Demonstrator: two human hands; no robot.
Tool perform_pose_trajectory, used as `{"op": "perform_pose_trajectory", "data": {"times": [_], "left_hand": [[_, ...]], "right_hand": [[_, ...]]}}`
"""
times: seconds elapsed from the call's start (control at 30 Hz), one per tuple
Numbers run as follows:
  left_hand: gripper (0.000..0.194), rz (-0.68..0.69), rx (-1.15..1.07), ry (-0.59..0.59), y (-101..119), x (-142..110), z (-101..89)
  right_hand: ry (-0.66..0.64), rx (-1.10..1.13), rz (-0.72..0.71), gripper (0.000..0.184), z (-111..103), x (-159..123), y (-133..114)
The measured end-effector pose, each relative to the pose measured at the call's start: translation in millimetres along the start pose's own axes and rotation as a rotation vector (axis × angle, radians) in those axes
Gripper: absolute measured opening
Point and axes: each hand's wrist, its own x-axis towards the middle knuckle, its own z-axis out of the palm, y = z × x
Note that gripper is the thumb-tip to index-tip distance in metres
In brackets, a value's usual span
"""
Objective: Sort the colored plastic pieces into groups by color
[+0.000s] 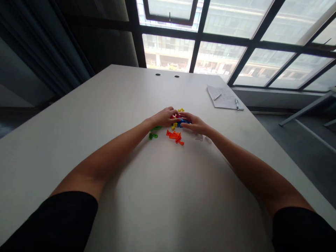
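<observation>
Small plastic pieces in several colours lie in a loose heap under my hands. My left hand (167, 117) reaches over the heap from the left. Its thumb and fingers are apart, with red pieces (174, 116) showing between them. Opposite it, my right hand (194, 123) curves around blue pieces (181, 122), its thumb and fingers spread. Whether either hand touches them is hard to see. Yellow pieces (174, 126) poke out between the hands. Orange pieces (175, 137) lie nearer to me, green pieces (152, 135) below my left wrist, and clear pieces (198, 137) below my right wrist.
The white table (168, 189) extends around the heap. A written sheet of paper (223, 96) with two pens lies at the right far side. Two round cable holes (158, 74) are near the far edge. Large windows stand beyond it, and a dark curtain (49, 42) hangs left.
</observation>
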Motion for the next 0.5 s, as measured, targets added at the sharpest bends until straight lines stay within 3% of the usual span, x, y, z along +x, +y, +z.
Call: {"op": "perform_pose_trajectory", "data": {"times": [0.07,0.13,0.23,0.33,0.4,0.5], "left_hand": [[0.054,0.057,-0.067,-0.012,11,-14,-4.0],[0.05,0.121,-0.139,-0.053,22,-31,-11.1],[0.051,0.155,-0.238,-0.054,34,-59,-25.8],[0.059,0.071,-0.194,0.068,34,-89,-36.0],[0.081,-0.017,-0.09,0.053,31,-107,-34.7],[0.121,-0.103,0.051,-0.068,32,-122,-19.9]], "right_hand": [[-0.056,0.101,0.025,0.076,-6,-19,-10],[-0.02,0.077,0.057,0.068,-17,-43,-17],[0.057,-0.165,0.053,0.068,-33,-81,-14],[0.045,-0.476,0.08,0.09,-37,-111,1],[0.044,-0.598,0.083,0.102,-29,-118,10],[0.075,-0.636,0.052,0.105,-3,-110,12]]}}
